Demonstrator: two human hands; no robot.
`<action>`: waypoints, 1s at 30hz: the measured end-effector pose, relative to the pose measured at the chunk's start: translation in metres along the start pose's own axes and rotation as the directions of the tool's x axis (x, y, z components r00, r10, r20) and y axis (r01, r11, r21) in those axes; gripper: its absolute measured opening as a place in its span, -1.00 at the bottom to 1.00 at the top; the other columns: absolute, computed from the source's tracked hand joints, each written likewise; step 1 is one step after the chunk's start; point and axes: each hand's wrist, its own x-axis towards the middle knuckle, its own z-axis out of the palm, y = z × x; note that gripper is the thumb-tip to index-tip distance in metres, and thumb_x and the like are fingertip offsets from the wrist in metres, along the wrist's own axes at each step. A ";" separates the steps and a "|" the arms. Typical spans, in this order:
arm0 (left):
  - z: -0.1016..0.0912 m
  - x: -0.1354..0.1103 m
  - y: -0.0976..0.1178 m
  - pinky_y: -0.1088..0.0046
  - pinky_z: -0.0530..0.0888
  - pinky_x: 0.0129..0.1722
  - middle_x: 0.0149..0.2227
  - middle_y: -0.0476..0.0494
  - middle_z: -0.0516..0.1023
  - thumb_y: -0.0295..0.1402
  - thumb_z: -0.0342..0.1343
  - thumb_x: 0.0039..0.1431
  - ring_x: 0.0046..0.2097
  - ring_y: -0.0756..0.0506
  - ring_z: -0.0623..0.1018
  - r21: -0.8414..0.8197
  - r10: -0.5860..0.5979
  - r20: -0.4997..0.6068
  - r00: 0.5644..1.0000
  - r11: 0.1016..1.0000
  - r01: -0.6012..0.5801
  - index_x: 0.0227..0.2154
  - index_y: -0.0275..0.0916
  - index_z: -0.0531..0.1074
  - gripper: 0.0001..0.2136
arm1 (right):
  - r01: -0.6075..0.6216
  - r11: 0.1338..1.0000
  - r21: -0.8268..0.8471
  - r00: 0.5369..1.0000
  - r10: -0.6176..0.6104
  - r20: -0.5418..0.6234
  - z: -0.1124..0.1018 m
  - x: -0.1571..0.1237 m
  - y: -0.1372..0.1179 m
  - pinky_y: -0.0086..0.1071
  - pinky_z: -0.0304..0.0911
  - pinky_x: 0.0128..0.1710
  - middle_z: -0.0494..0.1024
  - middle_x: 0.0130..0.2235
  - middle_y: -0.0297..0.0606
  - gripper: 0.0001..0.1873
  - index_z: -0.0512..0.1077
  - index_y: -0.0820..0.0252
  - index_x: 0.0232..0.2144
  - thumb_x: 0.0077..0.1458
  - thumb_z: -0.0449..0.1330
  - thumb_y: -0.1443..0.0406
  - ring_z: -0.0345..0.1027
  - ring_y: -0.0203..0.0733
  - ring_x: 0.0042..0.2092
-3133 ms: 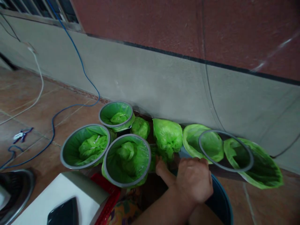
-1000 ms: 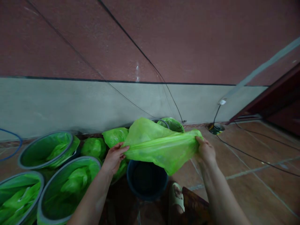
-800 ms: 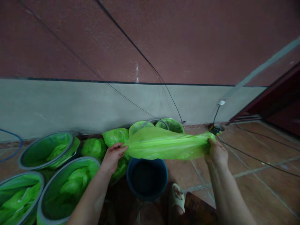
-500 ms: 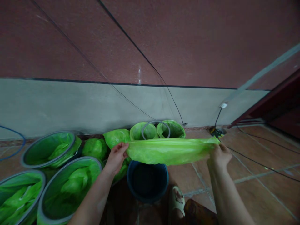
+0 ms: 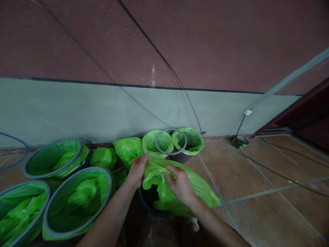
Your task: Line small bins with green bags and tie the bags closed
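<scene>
Both my hands grip a bright green plastic bag (image 5: 200,187) over a dark blue bucket (image 5: 147,200) on the floor in front of me. My left hand (image 5: 138,169) pinches the bag's upper left edge. Just to the right of it, my right hand (image 5: 180,183) is closed on a bunched fold of the bag. The bag hangs crumpled over the bucket's right rim and hides most of its opening.
Three grey-rimmed buckets lined with green bags (image 5: 77,199) stand at the left. More green bags (image 5: 128,149) and a loose grey ring (image 5: 171,141) lie against the wall. Cables (image 5: 272,171) cross the tiled floor at the right, and a blue cable (image 5: 17,151) runs at the far left.
The bag was stretched taut between my hands above the bucket. My right hand has come in to the left, and the bag now sags bunched over the bucket.
</scene>
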 end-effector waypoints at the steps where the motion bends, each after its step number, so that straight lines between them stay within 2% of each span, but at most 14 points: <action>1: -0.001 -0.002 0.004 0.41 0.44 -0.40 -0.47 -0.08 0.56 -0.01 0.27 -0.11 -0.45 -0.07 0.53 -0.040 -0.027 0.041 0.999 0.999 0.029 -0.37 -0.27 0.47 -0.60 | -0.043 0.996 0.083 0.999 0.044 -0.010 -0.006 0.005 0.003 -0.17 0.33 -0.12 0.60 -0.30 -0.19 -0.72 0.53 0.18 -0.19 0.16 0.09 0.19 0.45 -0.06 -0.25; 4: -0.001 -0.011 0.010 0.37 0.47 -0.19 -0.19 -0.15 0.61 -0.08 0.32 -0.11 -0.21 -0.12 0.59 -0.053 -0.004 0.256 0.967 0.998 0.018 -0.04 -0.19 0.43 -0.45 | -0.110 0.913 0.394 0.990 0.134 -0.034 -0.020 0.013 0.006 -0.35 0.32 -0.36 0.57 -0.40 -0.29 -0.66 0.53 0.20 -0.34 0.10 0.16 0.06 0.39 -0.18 -0.39; 6: 0.002 -0.016 0.006 0.35 0.45 -0.06 -0.09 -0.16 0.59 -0.25 0.39 -0.20 -0.09 -0.15 0.57 0.024 0.054 0.357 0.933 0.997 -0.067 0.04 -0.17 0.40 -0.36 | -0.144 0.828 0.542 0.984 0.177 -0.010 -0.024 0.014 0.004 -0.40 0.27 -0.45 0.55 -0.46 -0.32 -0.62 0.53 0.21 -0.39 0.03 0.21 0.00 0.34 -0.24 -0.45; 7: 0.004 -0.017 0.003 0.34 0.43 -0.03 -0.09 -0.15 0.60 -0.32 0.39 -0.23 -0.07 -0.17 0.56 0.078 0.078 0.364 0.928 0.990 -0.114 0.02 -0.18 0.42 -0.37 | -0.164 0.792 0.589 0.981 0.192 0.014 -0.024 0.014 0.003 -0.41 0.25 -0.48 0.55 -0.48 -0.33 -0.60 0.54 0.21 -0.40 0.00 0.23 -0.02 0.32 -0.25 -0.48; 9: 0.007 -0.015 -0.003 0.34 0.43 -0.02 -0.14 -0.12 0.62 -0.42 0.35 -0.24 -0.09 -0.18 0.56 0.191 0.143 0.304 0.942 0.960 -0.207 -0.11 -0.21 0.51 -0.51 | -0.194 0.744 0.639 0.976 0.214 0.047 -0.025 0.014 0.001 -0.42 0.24 -0.50 0.55 -0.49 -0.33 -0.57 0.55 0.20 -0.39 -0.05 0.26 -0.05 0.32 -0.26 -0.49; 11: 0.006 -0.009 -0.006 0.35 0.44 -0.05 -0.22 -0.08 0.64 -0.48 0.27 -0.20 -0.15 -0.16 0.57 0.285 0.226 0.220 0.949 0.915 -0.285 -0.24 -0.21 0.57 -0.66 | -0.199 0.732 0.651 0.971 0.238 0.029 -0.028 0.016 0.002 -0.42 0.25 -0.48 0.56 -0.48 -0.32 -0.57 0.55 0.20 -0.42 -0.08 0.28 -0.06 0.34 -0.24 -0.47; 15: -0.007 0.007 -0.001 0.42 0.44 -0.16 -0.35 -0.03 0.64 -0.54 0.19 -0.20 -0.27 -0.12 0.56 0.367 0.338 0.079 0.938 0.865 -0.342 -0.38 -0.18 0.60 -0.74 | -0.173 0.748 0.641 0.943 0.314 -0.112 -0.046 0.024 0.016 -0.40 0.25 -0.45 0.55 -0.51 -0.33 -0.59 0.53 0.19 -0.52 -0.13 0.31 -0.05 0.34 -0.23 -0.47; 17: -0.014 0.011 0.003 0.45 0.44 -0.20 -0.37 -0.02 0.63 -0.54 0.20 -0.23 -0.31 -0.10 0.55 0.379 0.362 0.047 0.931 0.856 -0.352 -0.40 -0.19 0.60 -0.75 | -0.165 0.759 0.630 0.918 0.352 -0.183 -0.056 0.030 0.031 -0.39 0.25 -0.44 0.54 -0.52 -0.33 -0.60 0.53 0.20 -0.53 -0.19 0.34 -0.03 0.32 -0.25 -0.47; 20: -0.022 0.013 0.005 0.47 0.41 -0.27 -0.39 0.00 0.61 -0.54 0.22 -0.25 -0.37 -0.06 0.51 0.421 0.408 0.033 0.912 0.822 -0.383 -0.38 -0.18 0.60 -0.73 | -0.174 0.790 0.587 0.860 0.412 -0.299 -0.072 0.037 0.056 -0.37 0.25 -0.41 0.56 -0.46 -0.28 -0.58 0.54 0.24 -0.46 -0.26 0.37 0.01 0.34 -0.23 -0.43; 22: -0.023 0.013 0.004 0.49 0.39 -0.32 -0.42 0.02 0.58 -0.53 0.20 -0.23 -0.41 -0.04 0.47 0.470 0.459 0.014 0.888 0.781 -0.411 -0.37 -0.18 0.59 -0.72 | -0.200 0.841 0.504 0.824 0.422 -0.377 -0.079 0.040 0.068 -0.32 0.27 -0.37 0.57 -0.38 -0.21 -0.54 0.54 0.26 -0.35 -0.24 0.35 0.03 0.37 -0.19 -0.40; 24: -0.021 0.011 0.003 0.49 0.38 -0.30 -0.43 0.03 0.55 -0.52 0.17 -0.20 -0.40 -0.03 0.47 0.501 0.511 0.004 0.859 0.743 -0.444 -0.38 -0.18 0.58 -0.75 | -0.190 0.922 0.338 0.804 0.344 -0.485 -0.083 0.038 0.070 -0.25 0.31 -0.29 0.57 -0.26 -0.14 -0.52 0.51 0.27 -0.21 -0.16 0.31 0.08 0.41 -0.12 -0.31; 26: -0.017 0.008 0.002 0.48 0.40 -0.24 -0.41 0.01 0.55 -0.52 0.14 -0.18 -0.34 -0.05 0.50 0.496 0.544 0.021 0.839 0.723 -0.481 -0.42 -0.19 0.55 -0.79 | -0.092 0.987 0.135 0.828 0.151 -0.540 -0.082 0.033 0.058 -0.19 0.32 -0.16 0.54 -0.11 -0.10 -0.56 0.48 0.22 -0.11 -0.05 0.24 0.15 0.41 -0.05 -0.14; 28: -0.012 0.004 0.002 0.47 0.40 -0.20 -0.39 0.00 0.55 -0.54 0.11 -0.18 -0.31 -0.06 0.51 0.499 0.561 0.074 0.825 0.695 -0.518 -0.45 -0.19 0.54 -0.80 | 0.077 0.997 -0.004 0.890 -0.070 -0.450 -0.073 0.026 0.038 -0.17 0.29 -0.02 0.51 -0.04 -0.13 -0.67 0.48 0.13 -0.09 0.07 0.15 0.21 0.36 -0.05 0.00; 30: -0.007 0.000 0.000 0.47 0.41 -0.21 -0.39 0.00 0.54 -0.57 0.07 -0.18 -0.32 -0.05 0.49 0.523 0.571 0.139 0.809 0.651 -0.550 -0.45 -0.20 0.52 -0.78 | 0.215 0.975 -0.050 0.937 -0.221 -0.270 -0.060 0.020 0.018 -0.17 0.25 0.06 0.51 -0.03 -0.18 -0.70 0.47 0.07 -0.07 0.15 0.11 0.26 0.34 -0.08 0.05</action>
